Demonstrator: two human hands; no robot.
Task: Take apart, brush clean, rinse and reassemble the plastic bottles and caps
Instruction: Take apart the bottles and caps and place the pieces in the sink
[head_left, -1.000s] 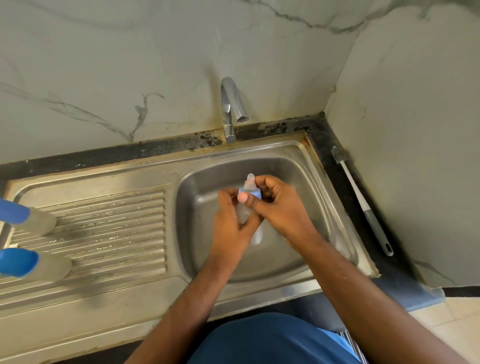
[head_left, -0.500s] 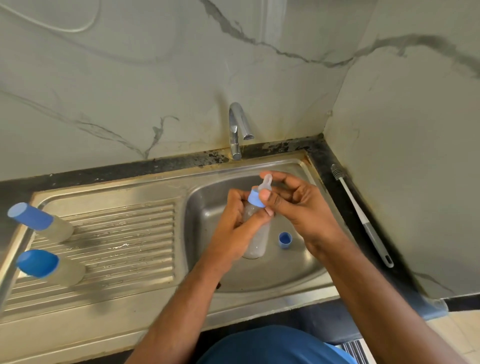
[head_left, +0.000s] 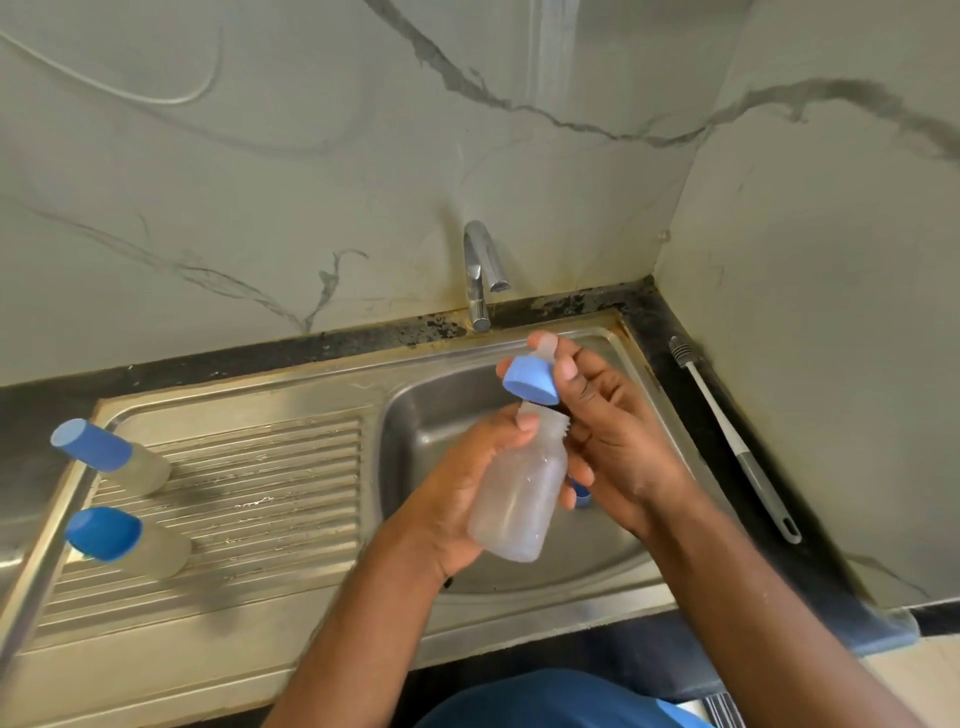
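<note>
Step in hand: disassembly. The left hand (head_left: 462, 499) is wrapped around the bottle (head_left: 519, 493), fingers curled on its body, holding it tilted over the basin (head_left: 415, 415). The right hand (head_left: 613, 441) pinches the light-blue collar (head_left: 530, 382) with its clear teat at the fingertips. The collar sits just above the bottle's neck and appears clear of it: the neck threads are exposed below the collar. Whether the lowest edge touches the neck cannot be told.

A small blue cap (head_left: 583, 494) lies in the basin, mostly hidden behind the right hand. 2 more bottles, each capped in blue, lie on the drainboard (head_left: 234, 467) at the left: the far bottle (head_left: 111, 457) and the near bottle (head_left: 124, 543), near each other but apart. The brush (head_left: 732, 441) lies on the dark counter right of the sink, well apart from both hands. The tap (head_left: 480, 275) shows no water running.

Assessment: the task is early. 1 bottle is open; 2 appear not yet opened; no brushing is evident.

Next move, as judged: set the collar down in the basin, or push the teat out of it first. The right hand must be freed before it can reach the brush.
</note>
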